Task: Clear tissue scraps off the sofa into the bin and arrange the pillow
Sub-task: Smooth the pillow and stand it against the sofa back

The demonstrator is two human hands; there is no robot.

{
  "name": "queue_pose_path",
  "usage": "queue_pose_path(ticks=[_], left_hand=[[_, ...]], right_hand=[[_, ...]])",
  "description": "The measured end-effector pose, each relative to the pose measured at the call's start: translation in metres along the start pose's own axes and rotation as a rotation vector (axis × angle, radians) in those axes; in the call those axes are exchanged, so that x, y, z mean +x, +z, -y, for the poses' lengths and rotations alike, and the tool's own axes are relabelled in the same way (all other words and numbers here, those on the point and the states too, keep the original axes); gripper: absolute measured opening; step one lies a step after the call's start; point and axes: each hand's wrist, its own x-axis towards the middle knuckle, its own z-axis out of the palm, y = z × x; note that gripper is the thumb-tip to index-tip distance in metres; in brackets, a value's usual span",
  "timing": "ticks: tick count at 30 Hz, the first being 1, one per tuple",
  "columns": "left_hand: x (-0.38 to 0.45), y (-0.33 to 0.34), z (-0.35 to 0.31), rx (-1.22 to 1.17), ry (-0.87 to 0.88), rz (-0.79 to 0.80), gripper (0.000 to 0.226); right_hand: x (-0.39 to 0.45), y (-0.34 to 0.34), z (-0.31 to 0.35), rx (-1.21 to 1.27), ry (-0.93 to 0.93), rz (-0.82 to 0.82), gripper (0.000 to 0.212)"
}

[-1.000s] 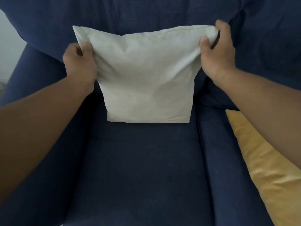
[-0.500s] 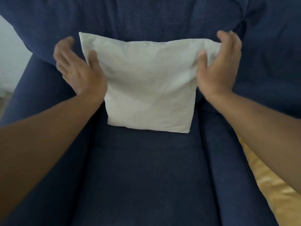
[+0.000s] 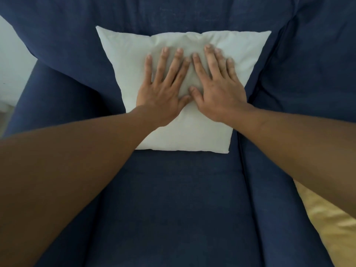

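A white square pillow (image 3: 123, 60) stands upright against the backrest of the dark blue sofa (image 3: 173, 199), its lower edge on the seat cushion. My left hand (image 3: 163, 91) lies flat on the pillow's middle with fingers spread. My right hand (image 3: 215, 87) lies flat beside it, thumbs almost touching. Both palms press the fabric and dent it. Neither hand holds anything. No tissue scraps and no bin are in view.
A yellow cushion or cloth (image 3: 331, 228) lies at the lower right, beyond the sofa's right seat section. The sofa's left armrest (image 3: 48, 97) runs along the left, with a pale wall or floor (image 3: 13, 60) behind it.
Both hands let go of the pillow's top corners and moved inward onto its front face, now flat and pressing. The pillow settled upright against the backrest.
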Motion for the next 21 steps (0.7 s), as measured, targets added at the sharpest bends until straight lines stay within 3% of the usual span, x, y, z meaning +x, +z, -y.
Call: queue_pose_path(ticks=[5,16,21], left_hand=[[0.013,-0.004,0.004,-0.043,-0.119,0.017,0.082],[0.000,-0.005,0.039,-0.065,-0.201,0.056,0.083],[-0.017,-0.006,0.053,-0.100,-0.319,0.059,0.080]], right_hand=[[0.013,-0.009,-0.022,0.000,0.025,0.042,0.072],[0.008,-0.023,-0.050,0.028,0.126,0.115,0.068],[-0.006,-0.030,-0.058,0.095,0.257,0.011,0.069]])
